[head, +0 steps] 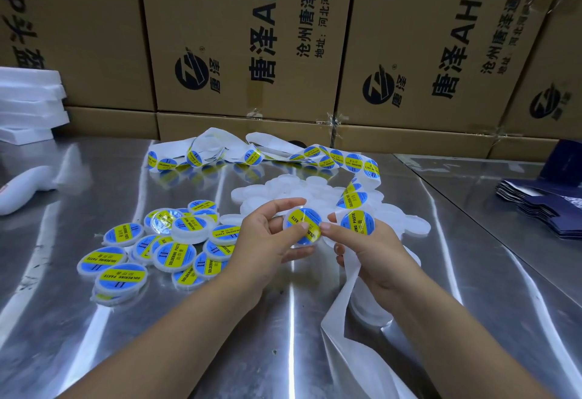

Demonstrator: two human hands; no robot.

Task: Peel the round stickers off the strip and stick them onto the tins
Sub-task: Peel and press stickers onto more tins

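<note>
My left hand [267,234] grips a small round white tin [302,225] above the metal table, thumb pressing on the blue and yellow sticker on its lid. My right hand [365,247] holds the white backing strip [349,275], with one round sticker [357,222] lying on it over my fingers, and its thumb touches the tin's edge. The strip runs back across the table carrying more stickers [352,162]. Several labelled tins [163,250] lie in a pile at the left. Plain white tins [315,187] sit behind my hands.
Cardboard boxes [245,45] stand in a wall along the back of the shiny metal table [220,335]. White foam slabs [28,105] and a white object [22,187] are at the far left. Dark blue folded cartons [548,206] lie at the right. Empty strip trails off below.
</note>
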